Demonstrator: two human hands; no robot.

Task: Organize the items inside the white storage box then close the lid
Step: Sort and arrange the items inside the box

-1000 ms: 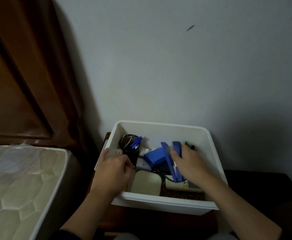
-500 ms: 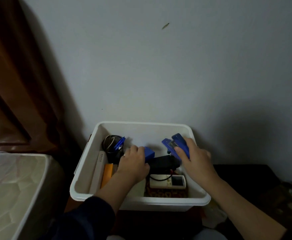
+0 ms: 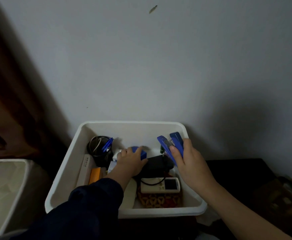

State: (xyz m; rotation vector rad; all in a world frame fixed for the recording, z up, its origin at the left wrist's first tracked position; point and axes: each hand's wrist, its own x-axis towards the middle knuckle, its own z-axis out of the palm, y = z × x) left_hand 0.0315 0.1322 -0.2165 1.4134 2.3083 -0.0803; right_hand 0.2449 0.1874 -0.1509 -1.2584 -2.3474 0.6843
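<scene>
Against the grey wall (image 3: 159, 66), the white storage box (image 3: 124, 212) is seen open on a dark surface, with no lid in view. Over its right side the right hand (image 3: 190, 161) is raised, its thumb and fingers curled round a blue stapler (image 3: 173, 148) that is held tilted, its two arms spread apart at the top. Inside the box the left hand (image 3: 131, 163), reaching out of a dark sleeve (image 3: 89, 205), is laid palm down with fingers curled over a small blue object (image 3: 142, 154), which is largely covered and cannot be identified. Just beside that hand a black pouch-like item (image 3: 159, 164) is seen, its shape lost in the dim light. Nearer the front, a white remote control (image 3: 160, 187) is lying on a patterned red and yellow piece (image 3: 159, 200). At the back left a black cup (image 3: 100, 149) holding blue pens is standing upright, and an orange item (image 3: 95, 174) is partly hidden by the sleeve. At the left edge a pale quilted mattress (image 3: 3, 187) is cut off by the frame.
</scene>
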